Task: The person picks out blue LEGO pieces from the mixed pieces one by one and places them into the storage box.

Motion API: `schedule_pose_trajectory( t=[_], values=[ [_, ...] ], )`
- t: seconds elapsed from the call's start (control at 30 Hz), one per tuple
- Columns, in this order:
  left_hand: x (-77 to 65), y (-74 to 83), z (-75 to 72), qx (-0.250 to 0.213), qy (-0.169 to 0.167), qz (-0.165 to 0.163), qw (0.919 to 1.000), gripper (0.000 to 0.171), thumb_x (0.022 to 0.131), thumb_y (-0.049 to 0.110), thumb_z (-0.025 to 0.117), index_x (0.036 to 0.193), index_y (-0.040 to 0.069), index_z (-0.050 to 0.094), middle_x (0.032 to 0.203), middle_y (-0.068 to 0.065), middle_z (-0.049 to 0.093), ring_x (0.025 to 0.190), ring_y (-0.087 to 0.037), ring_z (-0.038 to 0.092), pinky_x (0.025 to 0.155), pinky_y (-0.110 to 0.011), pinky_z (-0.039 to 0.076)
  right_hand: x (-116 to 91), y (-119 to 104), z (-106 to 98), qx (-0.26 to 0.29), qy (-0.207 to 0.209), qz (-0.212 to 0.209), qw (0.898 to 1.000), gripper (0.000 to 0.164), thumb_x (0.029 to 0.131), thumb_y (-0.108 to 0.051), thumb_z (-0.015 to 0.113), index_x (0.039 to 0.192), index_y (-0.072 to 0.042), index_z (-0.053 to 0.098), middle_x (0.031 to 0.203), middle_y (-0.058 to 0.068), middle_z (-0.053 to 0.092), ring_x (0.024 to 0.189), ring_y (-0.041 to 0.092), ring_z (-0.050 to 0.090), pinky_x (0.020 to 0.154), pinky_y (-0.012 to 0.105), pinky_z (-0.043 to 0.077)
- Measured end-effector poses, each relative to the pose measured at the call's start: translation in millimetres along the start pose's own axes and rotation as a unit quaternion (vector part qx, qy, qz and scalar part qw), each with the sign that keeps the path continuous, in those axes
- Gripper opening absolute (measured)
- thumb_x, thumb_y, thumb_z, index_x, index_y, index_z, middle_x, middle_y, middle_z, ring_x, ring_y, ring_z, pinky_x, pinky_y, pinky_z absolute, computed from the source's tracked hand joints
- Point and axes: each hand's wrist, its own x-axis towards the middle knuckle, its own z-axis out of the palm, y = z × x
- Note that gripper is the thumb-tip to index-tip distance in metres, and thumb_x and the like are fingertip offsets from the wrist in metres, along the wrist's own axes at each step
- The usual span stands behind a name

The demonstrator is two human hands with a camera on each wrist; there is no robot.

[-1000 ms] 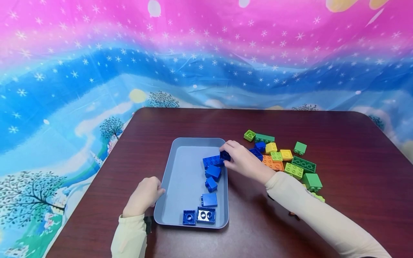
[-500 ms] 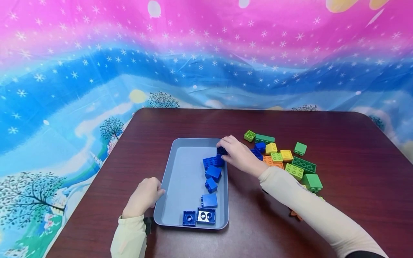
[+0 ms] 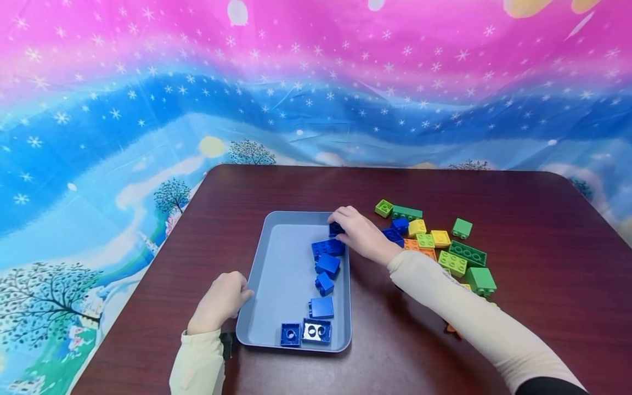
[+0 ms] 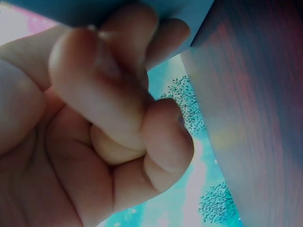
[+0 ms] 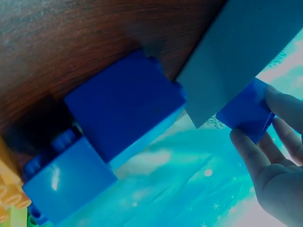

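Observation:
My right hand (image 3: 364,235) pinches a blue toy building brick (image 3: 336,229) over the far right corner of the grey-blue tray (image 3: 276,269). In the right wrist view, thumb and fingers are on opposite sides of that brick (image 5: 246,111), above the tray's wall (image 5: 227,61). My left hand (image 3: 220,299) grips the tray's left rim, its fingers curled in the left wrist view. Several blue bricks lie along the tray's right side, among them a long studded brick (image 3: 327,248), and two hollow-side-up bricks (image 3: 290,334) sit by the near edge.
Right of the tray lies a loose pile of bricks: green (image 3: 480,281), yellow (image 3: 440,238), orange (image 3: 412,245) and lime (image 3: 452,263). Two blue bricks (image 3: 392,236) (image 3: 400,225) lie at the pile's left side. A patterned cloth (image 3: 316,99) hangs behind the dark wooden table (image 3: 296,186).
My right hand has moved slightly left and away from me with the blue brick, further over the tray's far right corner. My left hand has stayed at the rim.

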Motion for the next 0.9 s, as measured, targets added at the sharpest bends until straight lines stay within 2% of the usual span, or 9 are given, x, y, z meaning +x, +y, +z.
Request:
schedule_pose_trajectory(
  t=[0.9],
  values=[
    [0.2, -1.1, -0.3, -0.001, -0.001, 0.003, 1.0000, 0.039, 0.079, 0.002, 0.064, 0.048, 0.008, 0.041, 0.040, 0.000, 0.037, 0.034, -0.011, 0.044, 0.041, -0.024, 0.037, 9, 8, 16, -0.022, -0.046, 0.015, 0.999, 0.030, 0.080, -0.004, 0.064, 0.109, 0.001, 0.058, 0.106, 0.013, 0.058, 0.101, 0.023, 0.051, 0.083, 0.032, 0.045]
  ],
)
